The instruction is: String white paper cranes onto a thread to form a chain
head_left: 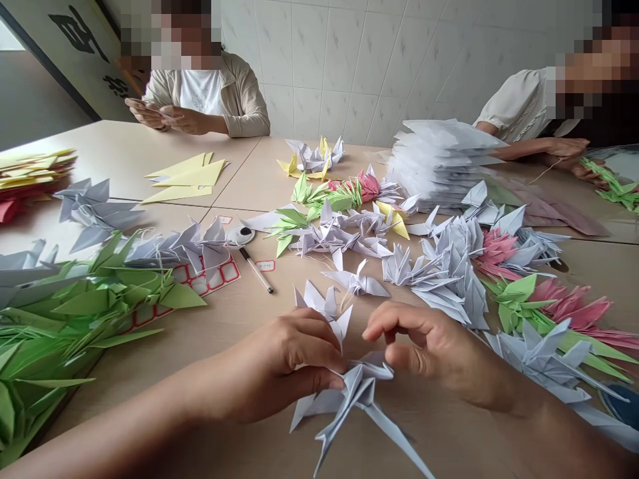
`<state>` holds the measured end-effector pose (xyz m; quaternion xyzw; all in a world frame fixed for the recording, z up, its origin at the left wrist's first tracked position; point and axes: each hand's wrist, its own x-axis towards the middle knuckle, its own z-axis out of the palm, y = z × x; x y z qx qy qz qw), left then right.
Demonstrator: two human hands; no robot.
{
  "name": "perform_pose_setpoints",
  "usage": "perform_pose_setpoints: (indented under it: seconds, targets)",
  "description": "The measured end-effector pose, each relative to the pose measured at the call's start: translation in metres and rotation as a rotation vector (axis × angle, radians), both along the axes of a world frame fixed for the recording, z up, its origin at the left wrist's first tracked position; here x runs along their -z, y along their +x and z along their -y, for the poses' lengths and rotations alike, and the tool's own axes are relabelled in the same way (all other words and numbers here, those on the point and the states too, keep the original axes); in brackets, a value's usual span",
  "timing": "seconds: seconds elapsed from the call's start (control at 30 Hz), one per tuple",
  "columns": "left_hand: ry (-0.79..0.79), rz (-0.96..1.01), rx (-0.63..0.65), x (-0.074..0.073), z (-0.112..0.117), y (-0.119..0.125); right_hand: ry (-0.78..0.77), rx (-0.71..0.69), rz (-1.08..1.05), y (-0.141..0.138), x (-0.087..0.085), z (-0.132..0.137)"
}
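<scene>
White paper crane (355,387), sharp creases, slender points

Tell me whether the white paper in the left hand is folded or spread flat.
Folded: the white paper in the left hand shows sharp creases and narrow points jutting in several directions.

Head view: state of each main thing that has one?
White origami crane: folded, held
Left hand: closed, pinching that crane
Right hand: partly open, fingers curled; crane contact unclear
Pen: lying flat
Green origami cranes: bunched together
Yellow papers: folded, lying flat
Translucent plastic sheets: stacked
Red-bordered label sheet: partly covered
</scene>
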<state>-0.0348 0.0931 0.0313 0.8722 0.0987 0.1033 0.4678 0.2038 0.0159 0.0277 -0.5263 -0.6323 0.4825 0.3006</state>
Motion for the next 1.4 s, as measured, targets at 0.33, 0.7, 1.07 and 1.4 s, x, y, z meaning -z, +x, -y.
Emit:
perform_pose_setpoints:
  seconds: [0.33,0.7,1.07,1.4]
  targets:
    - [-0.005,-0.013,0.017,-0.002,0.001,-0.001,-0.076,-0.044,0.142,-0.013,-0.005,0.003]
    - [-0.143,0.078,-0.027,-0.01,0.003,-0.006,0.047,0.074,0.224,-0.005,-0.015,0.007]
    - [-0.213,0.077,-0.018,-0.017,0.007,-0.005,0.372,0.155,0.237,-0.005,-0.023,0.014]
    - [-0.154,0.047,-0.324,-0.006,0.012,-0.005,0.882,-0.083,0.449,-0.019,-0.013,0.031]
